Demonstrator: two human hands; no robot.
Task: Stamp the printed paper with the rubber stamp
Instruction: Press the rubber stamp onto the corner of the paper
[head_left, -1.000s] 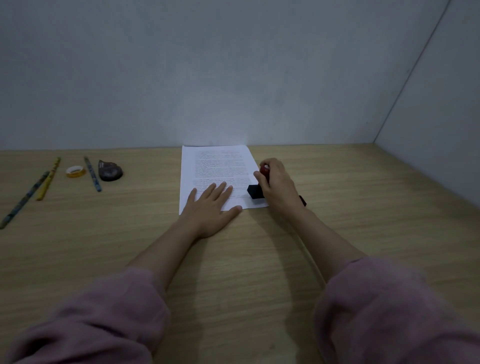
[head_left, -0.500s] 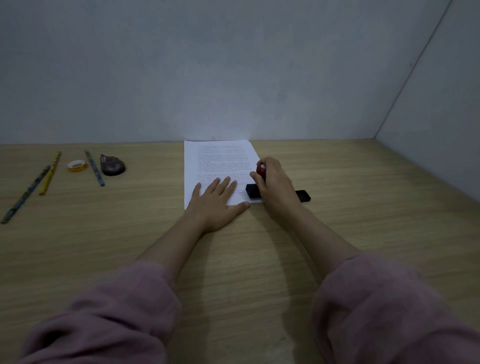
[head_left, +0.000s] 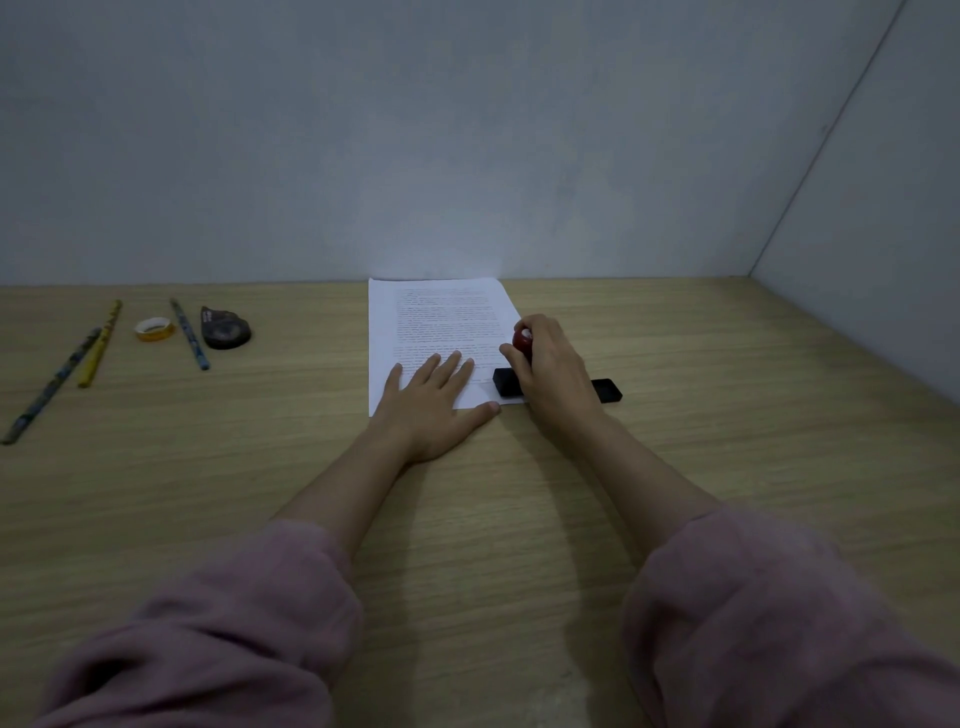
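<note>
Fingers of right hand grip stamp; left hand flat on paper.

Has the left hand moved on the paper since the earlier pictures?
No. The left hand still lies flat on the near edge of the printed paper, thumb by its near right corner, as before.

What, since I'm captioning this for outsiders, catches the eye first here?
The bright printed paper lies at the far edge of the wooden desk, the left hand flat on its near end. The right hand grips a red-knobbed rubber stamp at the paper's near right corner.
</note>
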